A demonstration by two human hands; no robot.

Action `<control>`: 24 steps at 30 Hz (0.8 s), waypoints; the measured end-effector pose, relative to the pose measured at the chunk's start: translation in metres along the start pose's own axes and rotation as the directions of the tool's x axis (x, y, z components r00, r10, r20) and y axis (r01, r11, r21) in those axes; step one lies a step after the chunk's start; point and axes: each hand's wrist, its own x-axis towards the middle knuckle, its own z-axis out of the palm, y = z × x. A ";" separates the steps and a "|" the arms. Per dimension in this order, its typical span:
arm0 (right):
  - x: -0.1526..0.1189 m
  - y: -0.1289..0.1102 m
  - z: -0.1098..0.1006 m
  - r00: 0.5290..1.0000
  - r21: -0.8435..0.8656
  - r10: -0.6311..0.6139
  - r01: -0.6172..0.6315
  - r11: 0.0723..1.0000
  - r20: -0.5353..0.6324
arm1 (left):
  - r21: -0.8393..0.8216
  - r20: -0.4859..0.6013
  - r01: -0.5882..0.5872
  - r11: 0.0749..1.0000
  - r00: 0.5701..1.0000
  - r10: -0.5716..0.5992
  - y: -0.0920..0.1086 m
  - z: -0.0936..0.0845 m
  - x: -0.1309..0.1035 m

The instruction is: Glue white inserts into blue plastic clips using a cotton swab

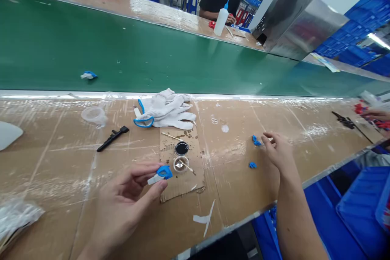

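My left hand (131, 199) pinches a small blue and white part (161, 174) between thumb and fingers, left of a cardboard piece (170, 193). On the cardboard are a small cup of dark liquid (182, 148), a clear cup (180, 164) and cotton swabs. Over the table at the right, my right hand (278, 149) has its fingers curled; the fingertips are beside a small blue piece (256, 140), and whether they hold anything is hidden. A second blue piece (252, 165) lies a little nearer the front edge.
White gloves (172, 111) lie behind the cardboard, with a black tool (112, 139) to their left. A green belt (122, 53) runs across the back, carrying a blue-white part (89, 75). Blue bins (362, 199) stand at the lower right. Other people sit around.
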 end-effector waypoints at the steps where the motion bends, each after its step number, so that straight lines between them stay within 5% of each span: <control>1: 0.004 0.009 0.001 0.999 -0.024 0.016 -0.015 1.000 0.034 | 0.008 0.008 -0.008 1.000 1.000 0.008 0.001 0.001 0.000; 9: 0.020 0.005 0.015 0.973 0.015 -0.011 0.008 1.000 0.231 | -0.038 0.044 -0.035 0.999 0.998 0.036 0.010 0.011 0.002; 13: 0.003 -0.037 0.017 0.988 0.151 -0.065 0.044 0.988 0.142 | -0.117 0.062 -0.022 0.993 0.998 0.030 0.012 0.012 0.002; 15: -0.018 -0.073 0.018 0.987 0.359 -0.147 0.114 0.926 0.065 | -0.177 0.085 0.019 0.984 0.996 -0.004 0.011 0.013 0.001; 18: -0.049 -0.132 0.018 0.916 0.698 -0.394 0.237 0.675 0.070 | -0.260 0.131 0.093 0.961 0.990 -0.060 0.010 0.014 0.000; 21: -0.063 -0.176 0.022 0.802 0.757 -0.591 0.336 0.560 0.082 | -0.301 0.162 0.097 0.949 0.986 -0.049 0.008 0.014 -0.001; 24: -0.062 -0.196 0.030 0.712 0.800 -0.697 0.373 0.471 0.079 | -0.308 0.161 0.046 0.950 0.987 0.004 0.006 0.013 -0.001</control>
